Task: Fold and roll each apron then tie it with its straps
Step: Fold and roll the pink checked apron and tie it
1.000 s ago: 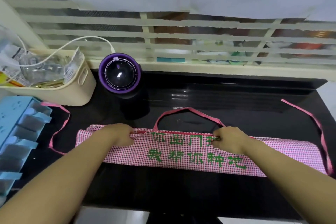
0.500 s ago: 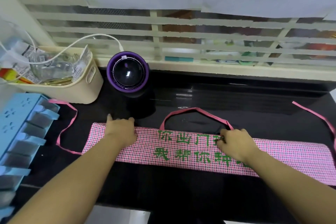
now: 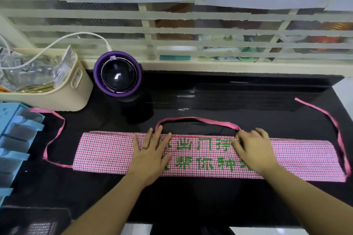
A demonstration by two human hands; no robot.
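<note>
The apron lies across the counter, the fan and basket behind its left end.

Forearms bare; left hand wears ring, apparently dark.

Left hand: palm down and flat, fingers straight and spread, a ring on one finger. Right hand: palm down, fingers bent at the knuckles with tips lowered; whether they pinch anything cannot be determined. Left forearm and right forearm are bare, extended forward and converging slightly.
</note>
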